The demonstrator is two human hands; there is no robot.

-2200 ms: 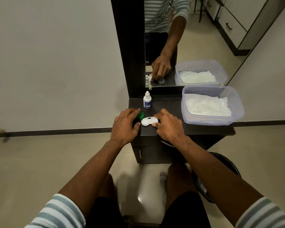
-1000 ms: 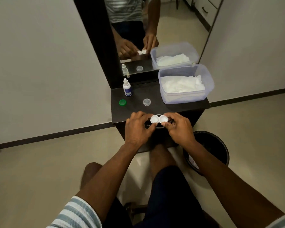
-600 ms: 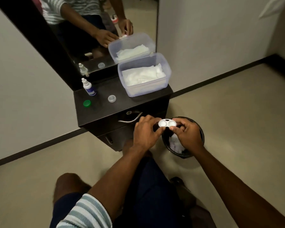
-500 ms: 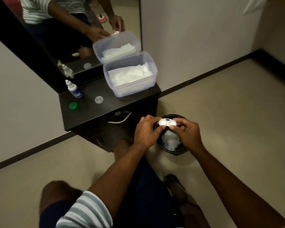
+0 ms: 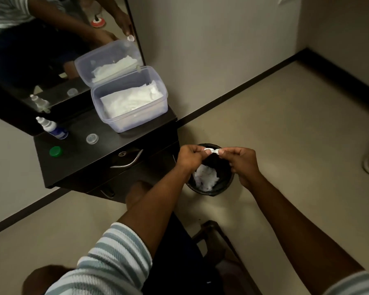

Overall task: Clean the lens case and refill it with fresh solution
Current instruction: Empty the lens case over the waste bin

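Lens case (image 5: 211, 150) — white, both wells uncapped, seen nearly edge-on, tipped over the black bin (image 5: 226, 186). Solution bottle (image 5: 52, 129) — white, blue label, standing at the back left of the dark tabletop (image 5: 107, 150); green cap (image 5: 55, 151) and clear cap (image 5: 92, 138) lying near it, apart

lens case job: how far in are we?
Done: both caps are off, green cap and clear cap lying on the dresser top. In hand: left hand and right hand hold the lens case tipped over the bin, apparently emptying it. Left: wiping, refilling from the solution bottle, recapping.
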